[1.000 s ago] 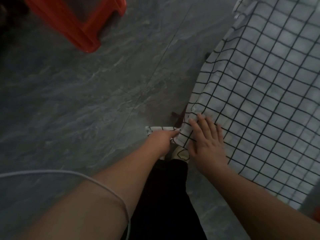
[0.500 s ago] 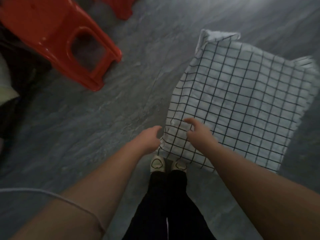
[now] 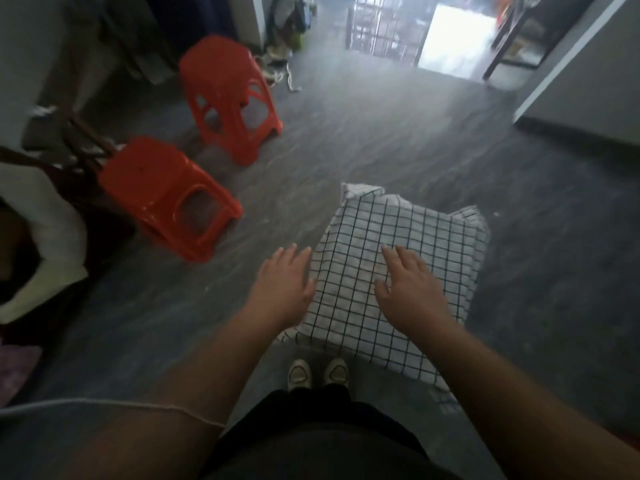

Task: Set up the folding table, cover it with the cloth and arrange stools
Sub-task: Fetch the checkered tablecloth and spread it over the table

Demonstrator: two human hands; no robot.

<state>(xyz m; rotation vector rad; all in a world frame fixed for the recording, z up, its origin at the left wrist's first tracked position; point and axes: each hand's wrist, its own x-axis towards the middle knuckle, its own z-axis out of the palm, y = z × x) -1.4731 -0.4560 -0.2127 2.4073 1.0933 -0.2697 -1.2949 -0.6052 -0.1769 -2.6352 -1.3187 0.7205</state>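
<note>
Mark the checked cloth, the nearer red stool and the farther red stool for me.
checked cloth (image 3: 398,230), head view, middle of its flat top
nearer red stool (image 3: 149,174), head view, its seat
farther red stool (image 3: 214,58), head view, its seat

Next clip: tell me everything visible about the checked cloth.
The checked cloth is white fabric with a thin black grid, spread flat over something squarish that it hides fully. Its edges hang down and the far corners are rumpled. The open right hand is over its middle, and the open left hand is at its left edge; contact is unclear.
</note>
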